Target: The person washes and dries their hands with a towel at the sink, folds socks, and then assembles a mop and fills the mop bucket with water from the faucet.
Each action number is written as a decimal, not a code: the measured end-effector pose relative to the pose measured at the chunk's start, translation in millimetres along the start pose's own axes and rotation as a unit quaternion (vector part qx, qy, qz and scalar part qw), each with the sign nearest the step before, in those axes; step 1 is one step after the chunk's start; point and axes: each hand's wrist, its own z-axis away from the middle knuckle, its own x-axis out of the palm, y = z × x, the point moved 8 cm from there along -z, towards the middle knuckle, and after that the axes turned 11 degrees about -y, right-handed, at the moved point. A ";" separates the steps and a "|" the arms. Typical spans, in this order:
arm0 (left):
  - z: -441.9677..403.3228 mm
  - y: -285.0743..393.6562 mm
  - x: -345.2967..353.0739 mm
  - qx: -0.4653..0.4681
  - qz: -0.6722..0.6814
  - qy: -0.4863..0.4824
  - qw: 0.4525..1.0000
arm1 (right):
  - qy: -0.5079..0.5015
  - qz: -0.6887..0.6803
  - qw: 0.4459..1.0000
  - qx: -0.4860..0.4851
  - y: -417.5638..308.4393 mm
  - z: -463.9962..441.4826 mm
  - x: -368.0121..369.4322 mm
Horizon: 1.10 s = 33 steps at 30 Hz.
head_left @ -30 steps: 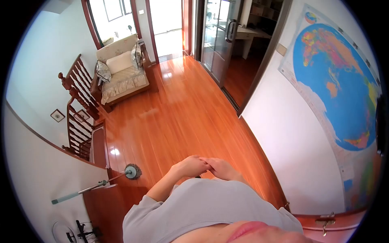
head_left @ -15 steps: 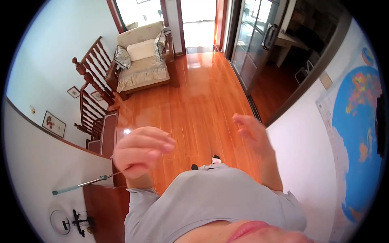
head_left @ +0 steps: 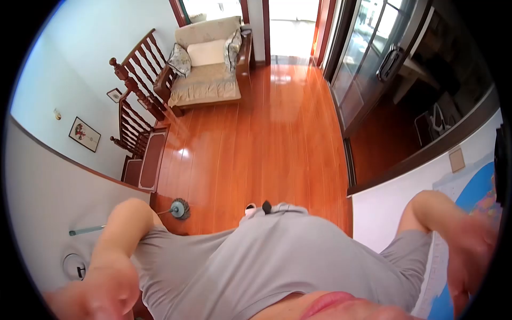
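Note:
My left hand [head_left: 104, 290] is raised low at the left edge, beside my shoulder, its fingers blurred and partly cut off. On the right, my right hand [head_left: 472, 248] is lifted in front of the wall map [head_left: 480, 197], also smeared by motion. Both elbows are bent outward. No object can be made out in either hand. My grey shirt [head_left: 288, 256] fills the lower middle, with a shoe tip [head_left: 250, 208] showing beyond it.
A cushioned armchair [head_left: 205, 72] stands beyond the glossy wooden floor [head_left: 266, 144]. Wooden railings [head_left: 136, 80] and a mop head [head_left: 180, 209] are on the left. A sliding glass door [head_left: 368, 69] is on the right, with a dim room behind it.
My hands were together at my front, then came apart and rose. They have now swung outward and back to either side. The view has turned right.

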 end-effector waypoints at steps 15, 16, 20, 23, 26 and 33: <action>-13.5 -46.3 -23.0 0.070 -0.042 -0.026 0.996 | -0.011 -0.051 0.996 -0.076 32.6 -15.4 42.6; -14.7 -49.1 -24.4 0.075 -0.042 -0.035 0.996 | -0.004 -0.055 0.995 -0.086 33.1 -16.2 44.5; -11.0 -64.6 -39.6 0.105 -0.045 -0.017 0.993 | -0.006 -0.060 0.995 -0.081 41.0 -22.5 45.5; -4.0 -80.9 -42.0 0.132 -0.058 -0.040 0.989 | -0.006 -0.080 0.992 -0.099 36.3 -30.4 49.9; -6.1 -115.9 -52.2 0.137 -0.051 -0.050 0.988 | 0.018 -0.091 0.991 -0.096 41.2 -44.3 45.5; -6.6 -125.4 -55.1 0.148 -0.039 -0.055 0.987 | 0.013 -0.128 0.985 -0.115 74.8 -44.4 72.9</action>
